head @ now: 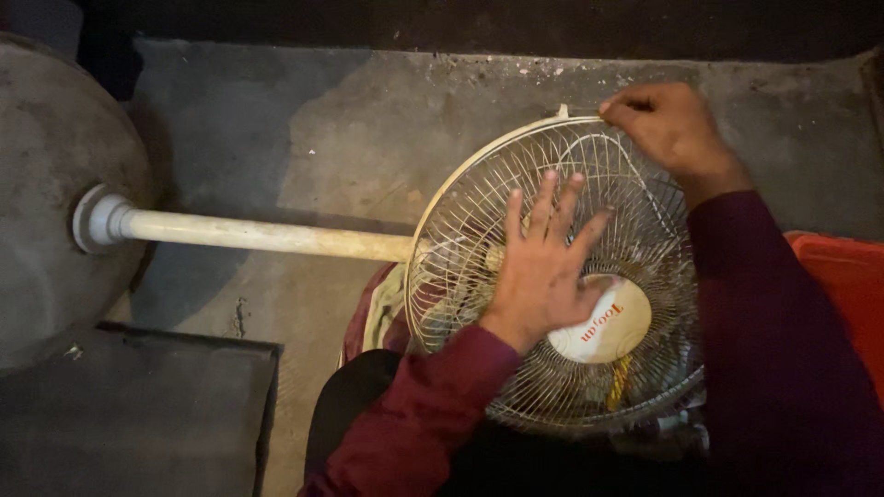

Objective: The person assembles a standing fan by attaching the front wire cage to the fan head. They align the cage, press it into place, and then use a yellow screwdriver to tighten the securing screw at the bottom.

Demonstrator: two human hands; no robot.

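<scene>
A pedestal fan lies on its side on a concrete floor. Its round cream wire guard point(479, 216) faces up, with a white round centre cap point(603, 322). My left hand point(543, 262) lies flat on the guard with fingers spread, just left of the cap. My right hand point(668, 124) is at the guard's far rim, fingers curled and pinching the rim wire near a small clip. Both arms wear dark red sleeves. The fan's cream pole point(267, 235) runs left to a round grey base point(55, 184).
A red plastic crate point(843, 285) sits at the right edge. A dark flat slab point(138, 414) lies at the lower left. Crumpled cloth point(378, 313) shows under the guard's left side. Bare concrete floor point(368, 129) stretches beyond the fan.
</scene>
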